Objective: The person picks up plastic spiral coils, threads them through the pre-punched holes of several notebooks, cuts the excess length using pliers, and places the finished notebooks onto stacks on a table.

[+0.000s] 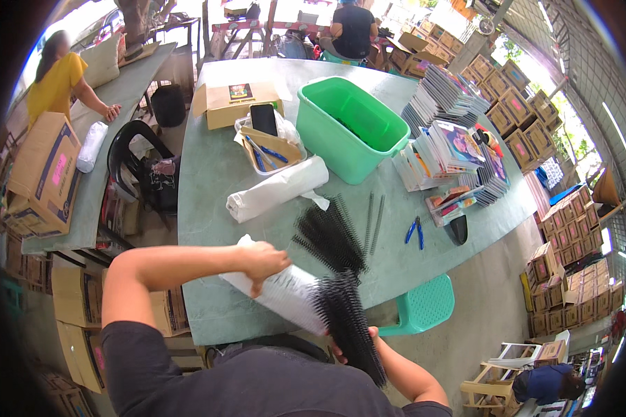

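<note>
My right hand (358,342) is closed around a thick bundle of black spiral binding coils (348,320), tilted near the table's front edge. The bundle's upper end meets a clear plastic sleeve (285,299) lying across the edge; whether coils are inside it is hard to see. My left hand (264,264) is closed on the far side of the sleeve. A second heap of black coils (330,233) lies just beyond, touching or nearly touching the held bundle. Two loose coils (373,224) lie to its right.
On the table (215,271) stand a green bin (355,139), a white plastic roll (278,189), a tray (268,156) with pliers and a phone, blue-handled pliers (415,233) and book stacks (442,156). A green stool (426,304) is by the edge. Other people are farther off.
</note>
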The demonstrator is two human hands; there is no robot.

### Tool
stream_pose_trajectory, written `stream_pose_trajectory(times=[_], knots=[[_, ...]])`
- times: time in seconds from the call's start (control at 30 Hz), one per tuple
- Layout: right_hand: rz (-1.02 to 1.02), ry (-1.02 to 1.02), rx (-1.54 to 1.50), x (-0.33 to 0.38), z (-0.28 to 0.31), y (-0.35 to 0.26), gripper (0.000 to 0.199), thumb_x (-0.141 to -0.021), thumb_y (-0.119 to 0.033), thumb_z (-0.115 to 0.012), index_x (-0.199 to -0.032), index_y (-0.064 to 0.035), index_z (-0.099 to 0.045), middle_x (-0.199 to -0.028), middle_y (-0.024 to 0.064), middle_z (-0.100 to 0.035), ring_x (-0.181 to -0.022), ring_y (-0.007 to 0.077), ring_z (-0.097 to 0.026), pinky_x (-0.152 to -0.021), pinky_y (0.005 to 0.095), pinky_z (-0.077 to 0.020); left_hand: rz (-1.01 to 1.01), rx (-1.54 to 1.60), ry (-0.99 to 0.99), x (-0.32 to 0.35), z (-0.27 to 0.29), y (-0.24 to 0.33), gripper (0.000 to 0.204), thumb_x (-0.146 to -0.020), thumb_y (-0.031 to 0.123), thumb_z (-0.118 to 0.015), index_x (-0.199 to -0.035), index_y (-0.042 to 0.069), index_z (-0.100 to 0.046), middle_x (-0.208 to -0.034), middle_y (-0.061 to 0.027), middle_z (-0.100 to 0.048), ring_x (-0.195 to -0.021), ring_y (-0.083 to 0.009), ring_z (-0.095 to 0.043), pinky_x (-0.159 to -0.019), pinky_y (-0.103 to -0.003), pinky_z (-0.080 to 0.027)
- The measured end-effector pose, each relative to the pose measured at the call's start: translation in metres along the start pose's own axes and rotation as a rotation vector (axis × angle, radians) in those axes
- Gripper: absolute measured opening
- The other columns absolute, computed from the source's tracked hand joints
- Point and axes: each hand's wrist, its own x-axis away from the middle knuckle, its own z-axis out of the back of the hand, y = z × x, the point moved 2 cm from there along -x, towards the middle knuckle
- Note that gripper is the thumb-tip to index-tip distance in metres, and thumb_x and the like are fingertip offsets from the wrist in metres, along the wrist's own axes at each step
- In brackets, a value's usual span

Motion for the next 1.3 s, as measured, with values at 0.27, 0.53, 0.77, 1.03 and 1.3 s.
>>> stream_pose_trajectory(times=[0.27,0.53,0.77,1.03,1.3], knots=[[-0.034,0.12,0.114,-0.015,-0.011,-0.105,0.09,-0.063,-0.047,-0.07,-0.13,0.0023,-0.036,-0.098,0.0217,-0.058,-0.078,0.03,-0.063,-0.066,0.0377,-0.0534,0.033,0.089,0.128,0.048,-0.01,0.018,0.102,-0.051,0.028,-0.083,-0.135,0.0,-0.032,-0.122,-0.0171,-0.046,-0.099,-0.0326,-0.059,-0.082,-0.039,-0.05],[-0.267,0.627,0.879,-0.142,0.007,-0.162,0.099,-0.064,-0.049,-0.076,-0.134,0.0053,-0.032,-0.128,0.027,-0.044,-0.116,0.0335,-0.049,-0.099,0.04,-0.0388,0.029,0.117,0.313,0.051,-0.03,0.012,0.09,-0.056,0.03,-0.08,-0.129,-0.004,-0.04,-0.128,-0.02,-0.045,-0.105,-0.0317,-0.057,-0.084,-0.038,-0.05],[0.007,0.807,1.566,-0.17,0.028,-0.127,0.096,-0.064,-0.049,-0.077,-0.131,0.0058,-0.036,-0.129,0.0278,-0.041,-0.123,0.0358,-0.04,-0.103,0.0394,-0.0328,0.063,0.157,0.694,0.071,-0.064,0.019,0.062,-0.065,0.027,-0.074,-0.114,-0.003,-0.052,-0.106,-0.0155,-0.056,-0.097,-0.0289,-0.058,-0.076,-0.037,-0.052],[0.093,0.879,1.619,-0.179,0.032,-0.113,0.09,-0.069,-0.048,-0.073,-0.134,0.0016,-0.035,-0.13,0.0259,-0.04,-0.121,0.0381,-0.041,-0.101,0.0419,-0.0336,0.226,0.155,0.633,0.07,-0.031,-0.014,0.01,-0.075,0.005,-0.06,-0.084,0.008,-0.06,-0.081,-0.0116,-0.059,-0.074,-0.0278,-0.062,-0.064,-0.037,-0.051],[-0.178,0.826,2.035,-0.142,-0.028,-0.081,0.105,-0.07,-0.074,-0.053,-0.142,-0.0054,-0.021,-0.143,0.0246,-0.024,-0.131,0.0402,-0.025,-0.104,0.0537,-0.0246,0.873,-0.059,0.793,0.0,0.012,-0.12,0.049,-0.071,0.048,-0.07,-0.086,0.002,-0.061,-0.092,-0.011,-0.057,-0.086,-0.0283,-0.06,-0.069,-0.039,-0.052]])
